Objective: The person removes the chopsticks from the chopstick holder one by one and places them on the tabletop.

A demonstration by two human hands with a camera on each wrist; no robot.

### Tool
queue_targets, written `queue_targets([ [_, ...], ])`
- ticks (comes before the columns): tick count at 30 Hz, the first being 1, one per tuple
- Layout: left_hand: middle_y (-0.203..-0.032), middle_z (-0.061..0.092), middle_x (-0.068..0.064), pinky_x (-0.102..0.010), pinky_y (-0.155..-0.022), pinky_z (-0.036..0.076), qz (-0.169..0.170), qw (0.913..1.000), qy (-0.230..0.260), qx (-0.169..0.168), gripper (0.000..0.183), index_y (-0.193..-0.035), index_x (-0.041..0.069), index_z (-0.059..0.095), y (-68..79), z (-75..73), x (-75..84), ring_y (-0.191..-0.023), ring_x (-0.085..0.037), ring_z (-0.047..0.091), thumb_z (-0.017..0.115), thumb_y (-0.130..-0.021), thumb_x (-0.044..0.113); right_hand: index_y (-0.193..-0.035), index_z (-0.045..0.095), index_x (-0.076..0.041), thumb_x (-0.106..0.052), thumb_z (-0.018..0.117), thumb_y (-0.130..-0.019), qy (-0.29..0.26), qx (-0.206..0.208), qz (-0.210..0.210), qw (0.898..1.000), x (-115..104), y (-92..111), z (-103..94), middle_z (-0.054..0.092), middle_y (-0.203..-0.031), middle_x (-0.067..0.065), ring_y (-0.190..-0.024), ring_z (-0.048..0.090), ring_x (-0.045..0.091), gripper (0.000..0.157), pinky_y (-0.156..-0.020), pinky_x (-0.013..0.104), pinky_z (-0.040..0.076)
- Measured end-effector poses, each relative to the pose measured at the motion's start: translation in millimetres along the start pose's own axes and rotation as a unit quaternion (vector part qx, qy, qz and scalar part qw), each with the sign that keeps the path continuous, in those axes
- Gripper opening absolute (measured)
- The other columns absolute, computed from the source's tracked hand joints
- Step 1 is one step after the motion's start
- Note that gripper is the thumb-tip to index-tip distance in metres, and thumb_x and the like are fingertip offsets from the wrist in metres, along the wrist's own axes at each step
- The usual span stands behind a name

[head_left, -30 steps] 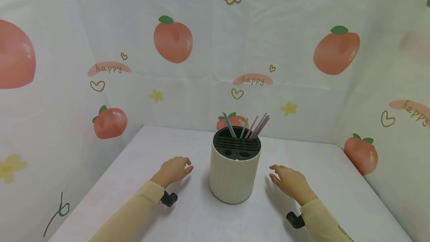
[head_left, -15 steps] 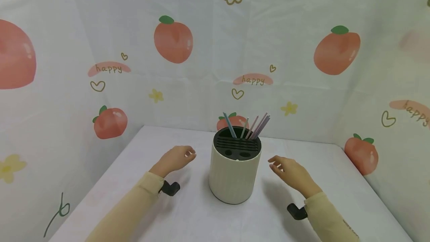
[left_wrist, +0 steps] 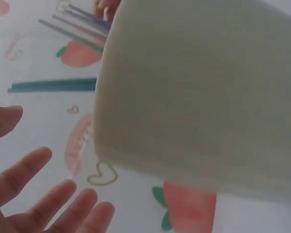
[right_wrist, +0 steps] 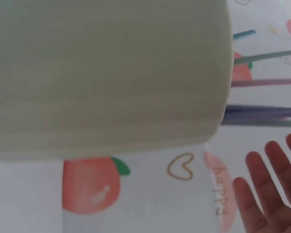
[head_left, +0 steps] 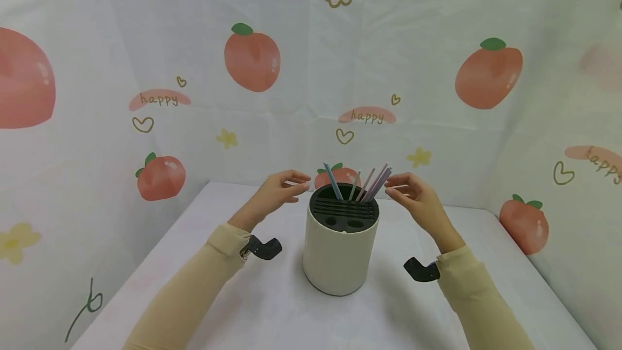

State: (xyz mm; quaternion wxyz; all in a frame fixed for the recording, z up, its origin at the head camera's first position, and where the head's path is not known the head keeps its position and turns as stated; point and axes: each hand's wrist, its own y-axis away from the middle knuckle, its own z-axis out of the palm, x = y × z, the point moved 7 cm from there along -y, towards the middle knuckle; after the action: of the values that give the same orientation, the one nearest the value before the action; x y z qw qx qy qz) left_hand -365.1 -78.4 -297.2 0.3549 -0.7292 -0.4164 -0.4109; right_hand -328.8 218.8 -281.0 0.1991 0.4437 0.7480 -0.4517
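A cream cylindrical holder [head_left: 338, 258] with a black slotted top [head_left: 342, 209] stands upright on the table. Thin sticks lean out of its rear opening: blue ones [head_left: 332, 180], a pale green one [head_left: 355, 183], and pink and purple ones [head_left: 380, 183]. My left hand [head_left: 274, 196] is raised left of the holder's rim, fingers extended and apart from it; the left wrist view shows those fingers [left_wrist: 62, 204] spread and holding nothing. To the right, my right hand [head_left: 420, 204] reaches beside the purple sticks, fingers loosely extended. Whether its thumb touches them I cannot tell.
A white table [head_left: 272, 317] lies under the holder. Behind and at both sides hangs a white cloth [head_left: 291, 26] printed with peaches, hearts and "happy". Each wrist bears a black camera, such as the left camera [head_left: 264, 247].
Both hands have risen from low beside the holder to about its rim, moving inward and forward, and their fingers have straightened. The holder and its sticks stay where they were.
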Motion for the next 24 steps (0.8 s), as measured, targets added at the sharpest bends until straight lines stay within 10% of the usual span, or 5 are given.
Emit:
queue_targets([
  [8, -0.126, 0.058, -0.016, -0.041, -0.095, 0.053, -0.033, 0.9957, 0.086, 0.011, 0.036, -0.123, 0.003, 0.061, -0.8, 18.0, -13.7, -0.113, -0.026, 0.06, 0.068, -0.09, 0.017, -0.105, 0.059, 0.002, 0.005, 0.067, -0.087, -0.171, 0.059, -0.032, 0.983, -10.2, -7.0, 5.8, 0.062, -0.102, -0.008, -0.091, 0.065, 0.003, 0.02, -0.079, 0.018, 0.056],
  [24, -0.126, 0.056, -0.015, -0.04, -0.097, 0.052, -0.047, 0.9942, 0.094, 0.02, 0.035, -0.121, 0.007, 0.063, 3.5, 31.7, -29.2, -0.117, -0.028, 0.056, 0.069, -0.088, 0.016, -0.099, 0.058, -0.003, 0.005, 0.069, -0.085, -0.276, 0.069, -0.014, 0.959, -3.3, -7.5, 16.8, 0.062, -0.099, -0.002, -0.084, 0.066, 0.011, 0.02, -0.077, 0.026, 0.059],
])
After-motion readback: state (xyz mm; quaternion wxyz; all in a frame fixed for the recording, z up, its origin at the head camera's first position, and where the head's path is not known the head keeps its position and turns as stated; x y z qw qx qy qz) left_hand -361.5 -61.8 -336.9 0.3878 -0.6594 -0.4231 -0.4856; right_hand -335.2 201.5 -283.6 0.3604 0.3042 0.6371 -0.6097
